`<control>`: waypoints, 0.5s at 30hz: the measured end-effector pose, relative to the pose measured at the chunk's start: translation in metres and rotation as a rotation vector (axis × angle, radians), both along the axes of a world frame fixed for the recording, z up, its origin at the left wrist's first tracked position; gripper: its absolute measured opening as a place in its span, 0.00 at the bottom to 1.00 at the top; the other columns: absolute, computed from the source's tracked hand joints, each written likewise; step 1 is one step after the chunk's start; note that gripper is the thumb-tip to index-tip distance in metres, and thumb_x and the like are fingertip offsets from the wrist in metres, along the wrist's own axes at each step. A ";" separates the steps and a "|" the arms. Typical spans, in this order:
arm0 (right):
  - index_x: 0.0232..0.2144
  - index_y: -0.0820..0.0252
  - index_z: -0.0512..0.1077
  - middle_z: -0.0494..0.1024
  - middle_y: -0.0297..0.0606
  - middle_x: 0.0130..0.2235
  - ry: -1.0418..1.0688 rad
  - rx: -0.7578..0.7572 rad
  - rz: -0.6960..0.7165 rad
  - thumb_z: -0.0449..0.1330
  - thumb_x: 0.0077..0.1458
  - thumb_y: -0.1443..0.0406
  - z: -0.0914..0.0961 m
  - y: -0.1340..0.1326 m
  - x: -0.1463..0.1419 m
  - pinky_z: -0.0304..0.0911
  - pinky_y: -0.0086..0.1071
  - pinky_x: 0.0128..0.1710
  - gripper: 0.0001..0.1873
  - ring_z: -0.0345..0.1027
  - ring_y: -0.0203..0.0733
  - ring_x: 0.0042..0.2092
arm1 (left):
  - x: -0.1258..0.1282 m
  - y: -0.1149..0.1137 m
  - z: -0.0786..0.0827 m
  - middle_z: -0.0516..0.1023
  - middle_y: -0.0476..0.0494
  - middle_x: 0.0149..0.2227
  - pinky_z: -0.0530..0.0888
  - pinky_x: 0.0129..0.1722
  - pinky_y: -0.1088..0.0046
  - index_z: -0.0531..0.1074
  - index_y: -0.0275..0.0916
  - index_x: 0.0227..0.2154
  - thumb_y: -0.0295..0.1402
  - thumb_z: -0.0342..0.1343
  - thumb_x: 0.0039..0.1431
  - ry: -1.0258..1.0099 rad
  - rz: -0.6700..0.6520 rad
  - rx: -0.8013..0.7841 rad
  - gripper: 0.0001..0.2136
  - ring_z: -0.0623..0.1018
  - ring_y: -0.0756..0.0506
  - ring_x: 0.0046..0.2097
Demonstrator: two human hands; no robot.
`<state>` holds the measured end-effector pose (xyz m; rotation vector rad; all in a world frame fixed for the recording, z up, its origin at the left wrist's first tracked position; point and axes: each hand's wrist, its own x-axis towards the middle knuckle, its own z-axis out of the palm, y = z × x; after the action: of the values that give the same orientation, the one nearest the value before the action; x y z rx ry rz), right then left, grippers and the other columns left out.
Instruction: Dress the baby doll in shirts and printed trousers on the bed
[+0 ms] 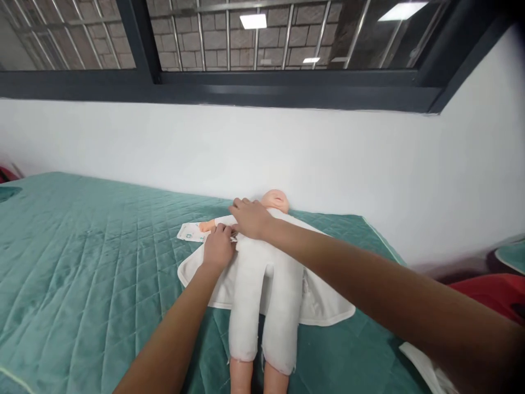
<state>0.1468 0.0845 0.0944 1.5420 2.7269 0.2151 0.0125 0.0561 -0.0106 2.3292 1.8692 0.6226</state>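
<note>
A baby doll [266,284] in a white one-piece suit lies on its back on a white cloth [324,309], head [275,200] toward the wall. My left hand [218,247] is closed in a pinch at the doll's left side, by its outstretched arm [207,225]. My right hand [250,218] rests on the doll's chest, fingers curled and pressing the suit's fabric. What the pinching fingers hold is too small to make out.
A quilted green cover [90,257] spreads over the bed. A small printed packet [189,232] lies beside the doll's arm. White wall and a barred window stand behind. Red objects [492,295] and white cloth [426,366] sit at the right.
</note>
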 end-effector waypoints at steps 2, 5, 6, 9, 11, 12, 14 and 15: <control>0.51 0.60 0.66 0.66 0.51 0.58 -0.006 -0.042 -0.028 0.55 0.57 0.63 -0.019 0.004 -0.027 0.59 0.48 0.53 0.19 0.59 0.56 0.58 | -0.001 0.000 -0.005 0.71 0.36 0.46 0.68 0.48 0.63 0.74 0.37 0.42 0.26 0.52 0.56 -0.014 0.026 0.041 0.12 0.69 0.38 0.51; 0.47 0.62 0.69 0.72 0.52 0.52 0.002 -0.115 -0.095 0.57 0.55 0.66 -0.036 0.015 -0.044 0.61 0.48 0.49 0.16 0.65 0.56 0.53 | -0.006 0.002 -0.011 0.73 0.36 0.42 0.68 0.47 0.64 0.76 0.37 0.37 0.25 0.50 0.56 -0.112 0.057 0.098 0.11 0.70 0.38 0.48; 0.46 0.62 0.70 0.74 0.52 0.50 0.006 -0.132 -0.098 0.58 0.54 0.66 -0.038 0.019 -0.044 0.62 0.48 0.48 0.15 0.67 0.57 0.51 | -0.008 0.003 -0.012 0.73 0.36 0.41 0.68 0.48 0.64 0.77 0.37 0.36 0.25 0.50 0.56 -0.168 0.055 0.106 0.11 0.70 0.39 0.47; 0.46 0.61 0.70 0.75 0.50 0.49 0.036 -0.134 -0.071 0.59 0.55 0.64 -0.036 0.023 -0.033 0.62 0.46 0.47 0.16 0.67 0.57 0.51 | -0.013 0.009 -0.013 0.76 0.39 0.37 0.68 0.47 0.65 0.78 0.37 0.33 0.29 0.50 0.57 -0.434 0.064 0.094 0.10 0.73 0.40 0.45; 0.50 0.60 0.67 0.74 0.48 0.51 0.072 -0.113 -0.055 0.55 0.59 0.61 -0.030 0.021 -0.021 0.62 0.44 0.46 0.17 0.67 0.55 0.51 | -0.016 0.011 -0.011 0.78 0.40 0.36 0.68 0.46 0.67 0.78 0.38 0.32 0.33 0.51 0.58 -0.588 0.111 0.084 0.11 0.75 0.42 0.42; 0.52 0.59 0.66 0.73 0.48 0.52 0.091 -0.102 -0.051 0.53 0.61 0.60 -0.027 0.018 -0.016 0.62 0.43 0.45 0.18 0.67 0.54 0.51 | -0.018 0.012 -0.010 0.79 0.41 0.35 0.68 0.45 0.67 0.78 0.38 0.31 0.35 0.50 0.59 -0.636 0.142 0.080 0.12 0.75 0.43 0.41; 0.55 0.57 0.64 0.73 0.46 0.52 0.123 -0.087 -0.047 0.50 0.63 0.59 -0.023 0.013 -0.005 0.61 0.42 0.44 0.19 0.67 0.53 0.52 | -0.022 0.012 -0.009 0.80 0.42 0.35 0.69 0.43 0.68 0.78 0.38 0.32 0.37 0.50 0.59 -0.687 0.203 0.076 0.13 0.76 0.43 0.39; 0.55 0.57 0.64 0.73 0.45 0.52 0.134 -0.084 -0.042 0.50 0.63 0.59 -0.021 0.009 -0.001 0.61 0.41 0.44 0.19 0.67 0.52 0.52 | -0.024 0.011 -0.008 0.81 0.42 0.35 0.69 0.42 0.68 0.78 0.38 0.32 0.37 0.50 0.58 -0.712 0.235 0.071 0.13 0.76 0.43 0.38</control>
<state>0.1456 0.0938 0.0731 1.6458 2.7582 -0.0031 -0.0114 0.0673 -0.0185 1.5878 1.7670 1.3411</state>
